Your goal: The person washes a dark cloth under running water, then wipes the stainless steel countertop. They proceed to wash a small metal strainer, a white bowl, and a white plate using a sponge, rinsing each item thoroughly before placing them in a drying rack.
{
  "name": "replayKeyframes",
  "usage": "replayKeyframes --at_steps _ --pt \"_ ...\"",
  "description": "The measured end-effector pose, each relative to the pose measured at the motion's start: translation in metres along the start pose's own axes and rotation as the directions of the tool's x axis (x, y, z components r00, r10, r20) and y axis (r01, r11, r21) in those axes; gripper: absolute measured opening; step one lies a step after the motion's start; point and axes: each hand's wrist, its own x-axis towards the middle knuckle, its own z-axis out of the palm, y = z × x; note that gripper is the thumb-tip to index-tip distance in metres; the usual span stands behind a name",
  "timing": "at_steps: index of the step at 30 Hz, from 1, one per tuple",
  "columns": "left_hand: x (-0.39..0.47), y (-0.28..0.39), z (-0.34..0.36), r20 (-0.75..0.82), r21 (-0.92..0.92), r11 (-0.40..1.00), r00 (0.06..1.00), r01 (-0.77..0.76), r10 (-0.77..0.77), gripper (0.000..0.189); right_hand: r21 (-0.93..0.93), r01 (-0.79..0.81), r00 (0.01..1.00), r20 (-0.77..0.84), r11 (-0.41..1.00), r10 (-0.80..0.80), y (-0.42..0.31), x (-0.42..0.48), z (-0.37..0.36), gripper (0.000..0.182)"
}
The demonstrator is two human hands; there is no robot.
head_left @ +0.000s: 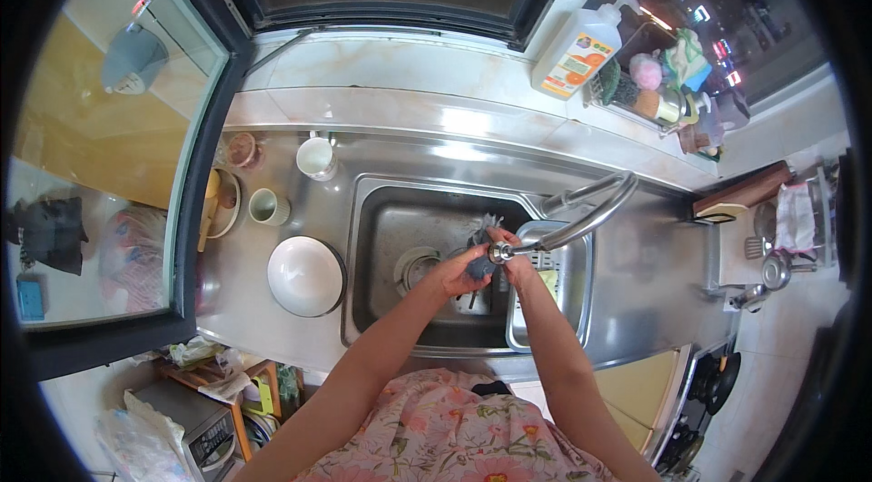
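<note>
Under the spout head of the steel faucet (599,216), both my hands hold a wet-looking grey cloth (481,268) over the sink. My left hand (460,271) grips its lower left side, and my right hand (512,256) is on its upper right, partly hidden by the spout. Below them in the steel sink (388,223) lie a round dish (413,269) and some thin utensils (470,299), partly covered by my left hand and forearm. A perforated steel drain basket (582,291) sits across the sink's right side, with a pale yellow-green cloth or sponge (550,283) inside.
White plates (305,275) are stacked left of the sink, near a ribbed cup (268,207) and a white mug (317,159). On the sill stand a spray bottle (579,49) and a wire rack (630,107) of brushes. An open window sash (204,162) juts over the left counter.
</note>
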Motion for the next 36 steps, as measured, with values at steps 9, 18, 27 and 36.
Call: replayKeyframes --at_steps 9,18,27,36 --pt "-0.02 -0.001 0.024 -0.086 0.024 0.998 0.995 0.05 -0.047 0.022 0.308 -0.288 0.904 0.401 0.907 0.15 -0.004 -0.008 0.035 0.038" --pt "-0.006 0.004 0.012 -0.232 0.343 0.93 0.971 0.135 -0.056 0.012 0.033 -0.073 0.983 0.168 0.997 0.066 0.013 0.016 0.026 0.038" --pt "-0.005 -0.017 0.026 -0.404 0.784 0.613 0.83 0.098 0.384 0.023 -0.576 0.125 0.982 -0.046 0.808 -0.185 0.012 0.01 0.052 0.05" --pt "0.032 -0.031 -0.004 -0.119 0.992 0.054 0.748 0.111 0.653 0.039 -0.762 0.082 0.888 -0.236 0.642 -0.395 0.037 0.028 0.029 0.042"
